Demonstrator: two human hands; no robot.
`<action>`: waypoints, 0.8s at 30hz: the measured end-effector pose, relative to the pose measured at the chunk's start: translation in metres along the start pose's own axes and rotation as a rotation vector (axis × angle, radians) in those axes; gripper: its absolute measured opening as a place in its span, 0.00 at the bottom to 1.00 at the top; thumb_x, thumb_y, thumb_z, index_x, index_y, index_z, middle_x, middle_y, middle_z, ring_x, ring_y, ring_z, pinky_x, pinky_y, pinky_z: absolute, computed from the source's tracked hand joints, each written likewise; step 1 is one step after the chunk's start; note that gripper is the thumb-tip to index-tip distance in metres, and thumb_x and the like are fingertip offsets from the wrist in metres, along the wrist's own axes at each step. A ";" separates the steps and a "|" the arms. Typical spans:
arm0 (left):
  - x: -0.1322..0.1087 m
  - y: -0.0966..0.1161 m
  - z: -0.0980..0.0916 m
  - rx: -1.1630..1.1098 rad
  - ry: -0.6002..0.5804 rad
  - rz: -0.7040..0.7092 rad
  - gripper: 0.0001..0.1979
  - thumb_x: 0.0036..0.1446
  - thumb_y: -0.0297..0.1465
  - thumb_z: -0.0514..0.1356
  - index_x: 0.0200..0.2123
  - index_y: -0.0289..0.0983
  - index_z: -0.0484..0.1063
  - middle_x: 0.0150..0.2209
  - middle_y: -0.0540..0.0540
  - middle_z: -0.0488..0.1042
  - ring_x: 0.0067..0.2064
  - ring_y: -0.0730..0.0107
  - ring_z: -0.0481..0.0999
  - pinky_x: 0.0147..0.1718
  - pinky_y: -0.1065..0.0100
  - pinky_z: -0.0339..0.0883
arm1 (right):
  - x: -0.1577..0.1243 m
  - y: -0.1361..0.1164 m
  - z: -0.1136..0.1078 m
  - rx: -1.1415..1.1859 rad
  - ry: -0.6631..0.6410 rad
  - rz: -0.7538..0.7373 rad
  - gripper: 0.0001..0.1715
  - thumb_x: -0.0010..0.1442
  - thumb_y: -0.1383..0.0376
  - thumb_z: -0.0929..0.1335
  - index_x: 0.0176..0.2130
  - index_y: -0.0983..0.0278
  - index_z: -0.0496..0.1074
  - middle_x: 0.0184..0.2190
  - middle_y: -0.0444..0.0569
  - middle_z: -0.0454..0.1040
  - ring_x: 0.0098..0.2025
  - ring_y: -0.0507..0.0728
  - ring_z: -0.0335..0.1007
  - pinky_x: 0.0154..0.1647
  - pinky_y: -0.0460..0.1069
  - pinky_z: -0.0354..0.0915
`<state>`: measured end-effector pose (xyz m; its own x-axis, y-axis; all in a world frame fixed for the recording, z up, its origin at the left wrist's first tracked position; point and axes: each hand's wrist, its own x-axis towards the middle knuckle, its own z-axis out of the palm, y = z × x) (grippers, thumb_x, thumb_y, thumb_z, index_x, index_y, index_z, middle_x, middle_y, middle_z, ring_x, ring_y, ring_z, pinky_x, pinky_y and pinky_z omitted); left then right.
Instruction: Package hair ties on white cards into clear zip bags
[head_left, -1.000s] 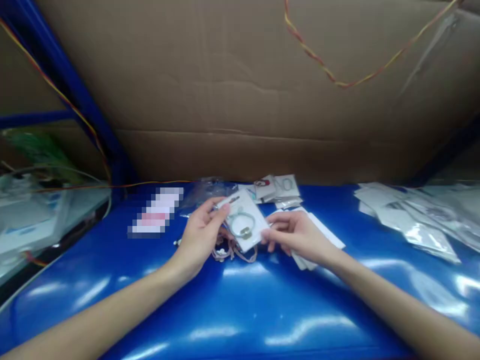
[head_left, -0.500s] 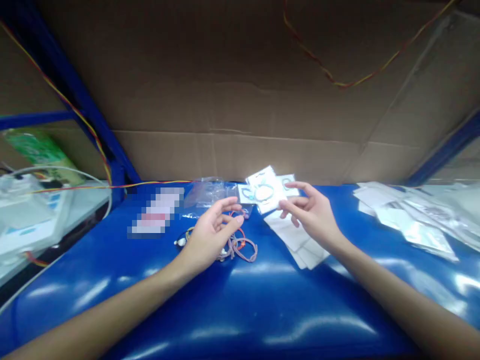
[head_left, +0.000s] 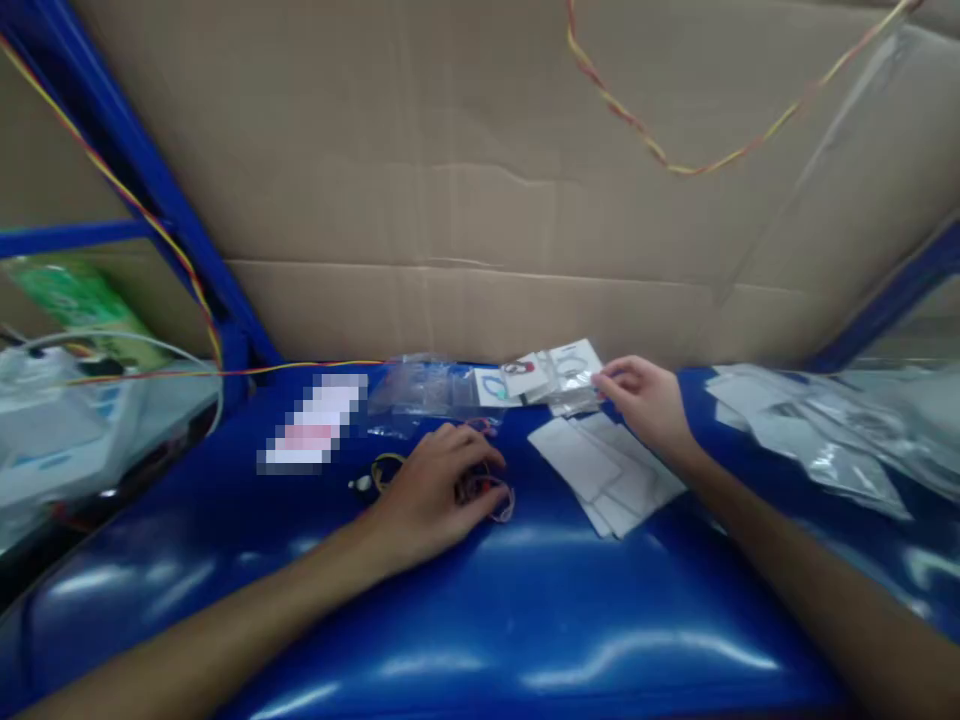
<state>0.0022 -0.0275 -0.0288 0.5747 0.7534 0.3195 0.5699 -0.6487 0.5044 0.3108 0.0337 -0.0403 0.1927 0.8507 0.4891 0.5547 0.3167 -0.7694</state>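
My left hand (head_left: 442, 490) is lowered over a small pile of cord bracelets (head_left: 502, 503) on the blue table. Its fingers curve down among them, with thumb and forefinger apart; the fingertips are partly hidden. A yellowish loop with a white charm (head_left: 363, 483) lies left of the hand. My right hand (head_left: 645, 402) pinches the right edge of a white card with a bracelet on it (head_left: 576, 362), seemingly in a clear bag. That card lies among other carded bracelets (head_left: 523, 375). Blank white cards (head_left: 589, 465) are spread out below the right hand.
Clear plastic bags (head_left: 420, 385) lie behind my left hand, beside a blurred-out white and pink item (head_left: 315, 425). More bagged cards (head_left: 817, 435) are heaped at right. A cardboard wall (head_left: 480, 200) closes off the back; a twisted wire (head_left: 675, 168) hangs before it.
My left hand has dropped onto the bracelet pile. My right hand has moved right and lowered the carded bracelet from the air onto the others at the back.
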 end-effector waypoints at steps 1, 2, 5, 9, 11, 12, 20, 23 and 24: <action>0.000 -0.001 0.000 0.004 -0.001 0.008 0.06 0.62 0.35 0.64 0.42 0.42 0.77 0.46 0.45 0.79 0.52 0.55 0.74 0.53 0.54 0.64 | 0.000 0.001 0.000 -0.020 -0.005 -0.013 0.22 0.58 0.48 0.73 0.37 0.66 0.76 0.25 0.50 0.80 0.25 0.56 0.74 0.27 0.48 0.65; 0.001 -0.001 0.000 0.008 -0.002 0.013 0.07 0.62 0.35 0.64 0.42 0.42 0.77 0.46 0.45 0.79 0.52 0.55 0.74 0.53 0.54 0.64 | 0.001 0.001 -0.001 -0.043 -0.012 -0.029 0.23 0.60 0.48 0.71 0.37 0.66 0.76 0.26 0.51 0.80 0.27 0.57 0.75 0.29 0.49 0.66; 0.002 -0.003 0.002 0.021 -0.010 0.023 0.07 0.63 0.36 0.63 0.43 0.42 0.77 0.46 0.45 0.79 0.52 0.54 0.74 0.53 0.53 0.65 | 0.001 -0.001 -0.003 -0.148 -0.029 -0.084 0.23 0.64 0.48 0.68 0.38 0.66 0.78 0.29 0.51 0.80 0.31 0.58 0.75 0.33 0.50 0.66; 0.003 -0.004 0.001 0.075 0.011 0.046 0.08 0.65 0.36 0.62 0.44 0.42 0.77 0.49 0.44 0.79 0.53 0.54 0.74 0.53 0.52 0.65 | -0.001 -0.013 -0.008 -0.323 -0.003 -0.161 0.22 0.67 0.50 0.66 0.38 0.64 0.80 0.29 0.50 0.74 0.31 0.58 0.68 0.35 0.51 0.62; 0.004 -0.004 -0.002 0.139 0.031 0.054 0.09 0.65 0.37 0.61 0.45 0.41 0.77 0.51 0.42 0.78 0.53 0.52 0.73 0.52 0.51 0.65 | -0.004 -0.021 -0.010 -0.376 0.004 -0.201 0.22 0.68 0.50 0.65 0.41 0.63 0.80 0.33 0.52 0.73 0.33 0.59 0.69 0.37 0.53 0.63; 0.004 -0.004 -0.004 0.180 0.047 0.054 0.10 0.66 0.38 0.61 0.46 0.41 0.77 0.52 0.41 0.78 0.55 0.51 0.73 0.52 0.50 0.65 | -0.007 -0.025 -0.010 -0.391 0.001 -0.223 0.22 0.68 0.51 0.65 0.43 0.63 0.80 0.34 0.52 0.73 0.34 0.60 0.69 0.38 0.53 0.64; 0.007 -0.010 -0.006 0.389 0.060 0.041 0.27 0.64 0.48 0.60 0.60 0.39 0.72 0.67 0.33 0.65 0.70 0.38 0.58 0.65 0.39 0.55 | -0.052 -0.074 0.008 -0.435 -0.412 -0.560 0.31 0.67 0.50 0.68 0.63 0.61 0.70 0.67 0.61 0.65 0.68 0.71 0.60 0.67 0.65 0.59; 0.006 -0.011 -0.002 0.403 0.013 0.024 0.33 0.63 0.50 0.59 0.64 0.37 0.68 0.70 0.31 0.61 0.72 0.36 0.55 0.66 0.36 0.53 | -0.068 -0.086 0.015 -0.500 -0.577 -0.549 0.45 0.64 0.41 0.67 0.71 0.60 0.60 0.73 0.63 0.54 0.73 0.75 0.49 0.70 0.71 0.52; 0.006 -0.011 -0.001 0.407 0.003 0.019 0.34 0.63 0.51 0.59 0.65 0.37 0.68 0.70 0.31 0.61 0.72 0.36 0.55 0.66 0.36 0.53 | -0.071 -0.087 0.017 -0.511 -0.621 -0.534 0.48 0.63 0.39 0.67 0.72 0.58 0.57 0.74 0.62 0.52 0.74 0.75 0.46 0.70 0.73 0.50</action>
<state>-0.0014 -0.0154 -0.0315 0.5860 0.7407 0.3284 0.7453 -0.6518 0.1402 0.2351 -0.0477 -0.0148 -0.5686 0.7640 0.3049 0.7587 0.6303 -0.1645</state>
